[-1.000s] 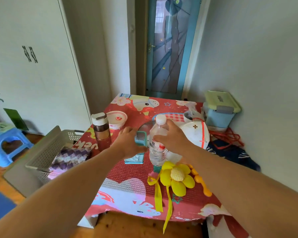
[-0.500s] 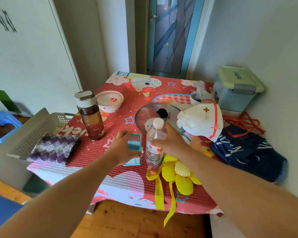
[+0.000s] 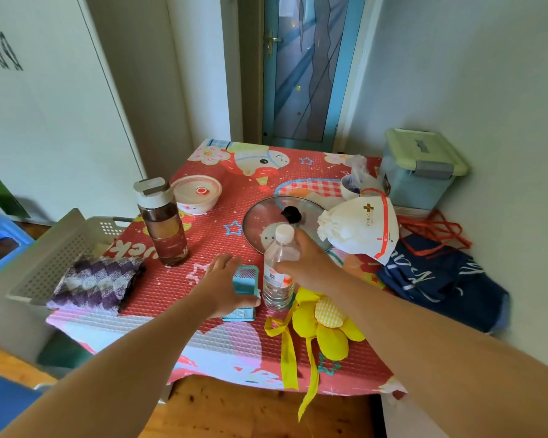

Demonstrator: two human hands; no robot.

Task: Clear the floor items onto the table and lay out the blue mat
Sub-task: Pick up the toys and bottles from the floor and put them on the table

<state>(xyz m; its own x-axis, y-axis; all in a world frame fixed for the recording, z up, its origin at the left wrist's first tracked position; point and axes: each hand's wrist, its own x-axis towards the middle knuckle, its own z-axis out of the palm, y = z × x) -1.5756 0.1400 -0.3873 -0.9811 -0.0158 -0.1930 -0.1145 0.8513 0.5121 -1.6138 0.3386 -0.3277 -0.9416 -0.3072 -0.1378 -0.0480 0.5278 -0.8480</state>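
Observation:
My right hand (image 3: 307, 265) grips a clear plastic water bottle (image 3: 277, 279) with a white cap, which stands upright on the table (image 3: 209, 245) covered by a red cartoon cloth. My left hand (image 3: 225, 287) holds a small teal device (image 3: 246, 284) just left of the bottle, its lower end on the cloth. A blue mat (image 3: 4, 403) shows at the bottom left corner on the floor, mostly out of view.
On the table stand a brown tumbler (image 3: 162, 221), a lidded bowl (image 3: 196, 194), a glass pot lid (image 3: 282, 221), a white paper bag (image 3: 361, 229), a yellow flower toy (image 3: 326, 324) and a purple knit cloth (image 3: 98, 282). A grey basket (image 3: 51, 248) and blue stool (image 3: 0, 238) stand left; a storage box (image 3: 421, 169) right.
The view has dropped and come closer to the table. Both hands have lowered the bottle and the teal device onto the cloth, near the front edge.

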